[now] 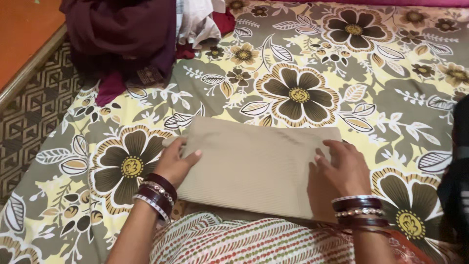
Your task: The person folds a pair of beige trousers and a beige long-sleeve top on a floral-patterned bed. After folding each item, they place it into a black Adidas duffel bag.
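The left hand [177,164] lies on the left edge of a folded beige cloth [254,164], fingers curled over the edge with the thumb on top, so it seems to pinch that edge lightly. The right hand [339,168] rests flat on the cloth's right part, fingers spread and pressing down, gripping nothing. Both wrists carry stacked dark red and white bangles [155,193].

The cloth is a neat rectangle lying on the bed, on a flowered bedsheet [298,93] of yellow, grey and brown. Its near edge runs just above the person's lap, which is covered by a striped, dotted garment [254,242]. Beyond the cloth, toward its far left, sits a heap of maroon clothing [122,34] with some white and red cloth [198,22] beside it. Left of the cloth, past the sheet's edge, a patterned mattress [34,107] shows, and further out an orange floor [24,24].

The likeliest trouble, as I judge it, is the fold slipping: if the left hand lifts its edge while the right lets up, the layers could slide askew on the soft bed. The near edge also sits close to the lap and could be dragged out of line by a knee or the loose garment.
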